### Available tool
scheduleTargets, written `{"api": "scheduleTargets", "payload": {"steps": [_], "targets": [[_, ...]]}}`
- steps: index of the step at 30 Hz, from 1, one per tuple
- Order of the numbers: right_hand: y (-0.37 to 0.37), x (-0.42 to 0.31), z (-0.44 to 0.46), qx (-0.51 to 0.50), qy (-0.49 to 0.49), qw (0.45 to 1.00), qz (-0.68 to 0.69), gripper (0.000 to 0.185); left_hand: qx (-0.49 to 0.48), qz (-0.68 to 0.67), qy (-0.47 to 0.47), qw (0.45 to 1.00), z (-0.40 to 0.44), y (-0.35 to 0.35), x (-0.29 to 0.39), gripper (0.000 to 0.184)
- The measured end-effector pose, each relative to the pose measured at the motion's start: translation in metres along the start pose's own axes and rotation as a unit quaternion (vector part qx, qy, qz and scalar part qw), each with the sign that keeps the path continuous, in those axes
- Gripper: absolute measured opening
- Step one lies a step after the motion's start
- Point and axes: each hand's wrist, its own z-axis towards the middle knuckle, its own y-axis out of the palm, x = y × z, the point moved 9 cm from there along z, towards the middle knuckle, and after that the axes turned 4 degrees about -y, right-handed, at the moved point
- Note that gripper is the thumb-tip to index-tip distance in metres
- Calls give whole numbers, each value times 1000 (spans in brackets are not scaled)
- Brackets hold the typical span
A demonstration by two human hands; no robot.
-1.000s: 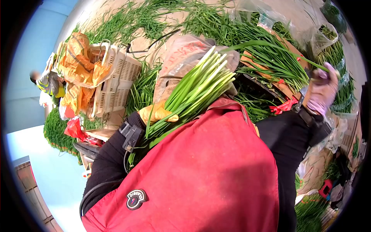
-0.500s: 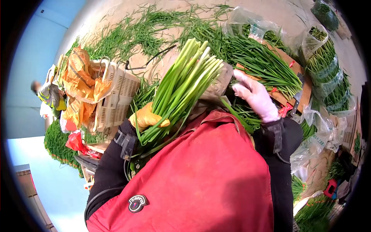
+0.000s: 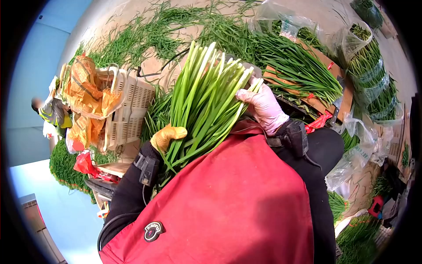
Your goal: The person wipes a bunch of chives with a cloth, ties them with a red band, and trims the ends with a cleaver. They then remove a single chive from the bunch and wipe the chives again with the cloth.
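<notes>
A large bunch of garlic chives leans across my lap in the head view, pale stem ends pointing up and away. My left hand, in a yellow-orange glove, is closed around the leafy lower left side, thumb lying over the leaves. On the other side, my right hand, in a pale pinkish-white glove, pinches some stems at the right edge of the bunch. Its fingertips are partly hidden behind the stems. A red apron covers my front just below the bunch.
Chives lie on a cardboard-brown board at right, beside a knife. A white plastic crate with orange sacking stands left. Plastic-wrapped chives stand far right. Loose leaves litter the floor ahead. Another person is at far left.
My right hand has moved left from beside the board and taken hold of stems at the bunch's right edge. The bunch is now spread wider; my left hand still grips it.
</notes>
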Motion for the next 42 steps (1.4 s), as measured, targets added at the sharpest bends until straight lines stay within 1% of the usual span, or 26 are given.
{"api": "scheduleTargets", "payload": {"steps": [1,3,5,7,8,9,11,12,13,15,18,19,20,21,22,23,25,26,31,33,34,36,37,39,40,42], "targets": [[1,1,0,-6,4,1000,12,51,-39,-40,-11,998,0,0,-7,22],[5,4,-1,-19,13,999,38,52,1,-8,-2,1000,6,-14,-13,20],[3,9,1,-8,15,999,38,52,34,-51,-17,998,6,-19,-22,31],[2,12,3,5,22,999,26,51,58,-170,-53,982,0,0,-32,55],[2,14,4,1,20,1000,22,52,31,-164,-69,984,2,-1,-42,85],[-1,19,7,-3,17,1000,18,54,20,-175,-43,983,-3,27,-27,84],[-7,27,10,-9,18,1000,20,55,-32,-62,-8,998,3,25,-28,87],[-7,30,12,-11,23,999,26,56,-47,-68,-22,996,0,44,-18,88],[-7,33,12,-13,27,999,31,56,-23,-22,-43,999,3,20,-39,87],[-10,26,15,13,-2,1000,2,57,36,-27,-34,998,0,17,-38,71],[-15,0,26,33,-60,994,-85,63,43,-38,-34,998,0,-31,-68,37],[-24,-14,25,75,-110,976,-172,64,41,-48,-29,998,0,-31,-67,34],[-11,-39,22,33,-189,922,-337,64,39,-59,-24,997,0,-31,-65,31],[11,-60,17,-12,-263,832,-488,64,37,-69,-18,997,0,-29,-64,28],[25,-63,12,-43,-256,838,-480,57,56,-76,-19,995,-1,-27,-60,32],[48,-69,13,-102,-286,745,-594,52,74,-82,-20,994,-2,-20,-55,36],[72,-56,7,-152,-336,658,-657,43,107,-91,-24,990,-2,-12,-47,44],[64,-46,11,-147,-369,652,-645,36,94,-102,-27,990,-1,-11,-48,45],[60,-56,20,-163,-356,730,-560,30,42,-165,-33,985,-5,-22,-62,52],[58,-71,11,-126,-354,742,-555,28,31,-193,-31,980,-5,-13,-56,55],[43,-69,15,-125,-310,803,-493,27,30,-209,-28,977,-5,4,-45,57],[28,-65,20,-121,-238,817,-511,29,28,-202,-66,977,-5,3,-46,65],[22,-60,23,-126,-202,826,-510,30,24,-188,-52,981,-4,1,-48,60],[29,-53,21,-133,-197,820,-520,29,17,-161,-20,987,-2,6,-42,51],[40,-56,17,-146,-250,771,-567,27,3,-144,-26,989,-2,3,-45,56],[55,-52,15,-207,-249,702,-634,25,25,-144,-21,989,-2,5,-43,57]]}}
